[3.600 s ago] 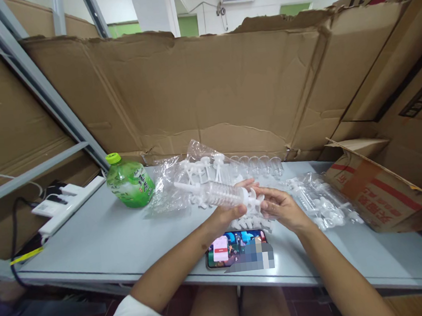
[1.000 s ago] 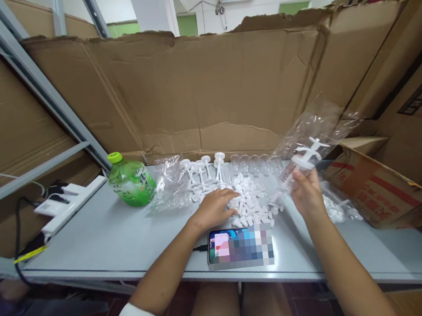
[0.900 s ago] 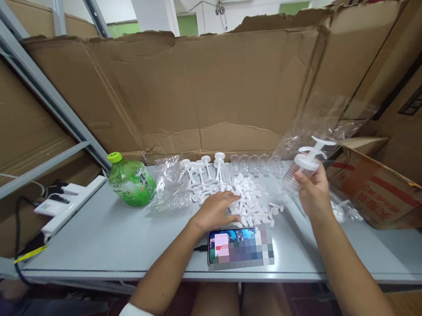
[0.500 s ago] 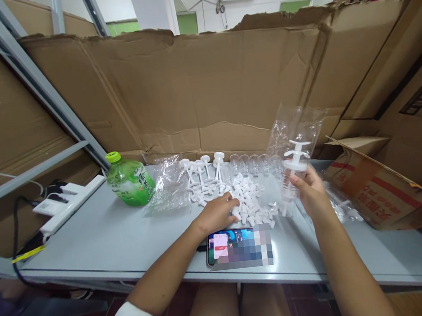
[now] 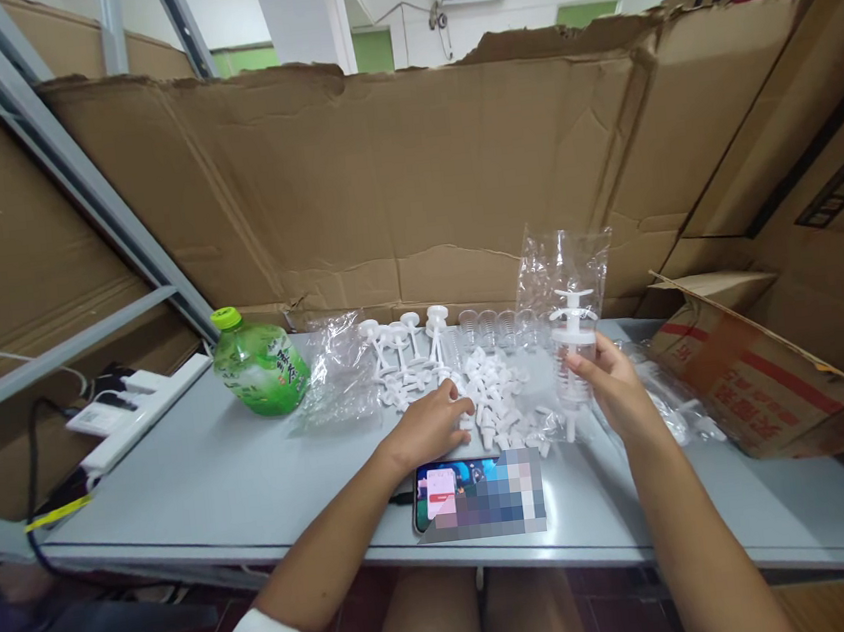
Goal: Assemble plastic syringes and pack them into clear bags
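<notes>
My right hand (image 5: 614,381) is closed round the clear barrel of a plastic syringe (image 5: 575,340) with a white plunger handle, held upright with its narrow white tip down. A clear plastic bag (image 5: 538,269) rises around or behind the syringe; I cannot tell whether it encloses it. At the left edge of a pile of small white nozzles (image 5: 503,403), my left hand (image 5: 433,420) lies palm down with its fingers curled in. Whatever is between those fingertips is too small to make out. Several white plungers (image 5: 398,337) stand behind that hand, beside a row of clear barrels (image 5: 488,325).
A phone (image 5: 456,498) lies at the table's front edge. To the left are a crumpled clear bag (image 5: 333,366), a green drink bottle (image 5: 257,363) and a power strip (image 5: 145,410). On the right, an open cardboard box (image 5: 760,371) stands beside bagged white parts (image 5: 677,410). Cardboard walls (image 5: 414,176) the back.
My right hand has moved slightly left with the syringe, which now stands straighter, and the clear bag has shifted left with it. My left hand has barely moved.
</notes>
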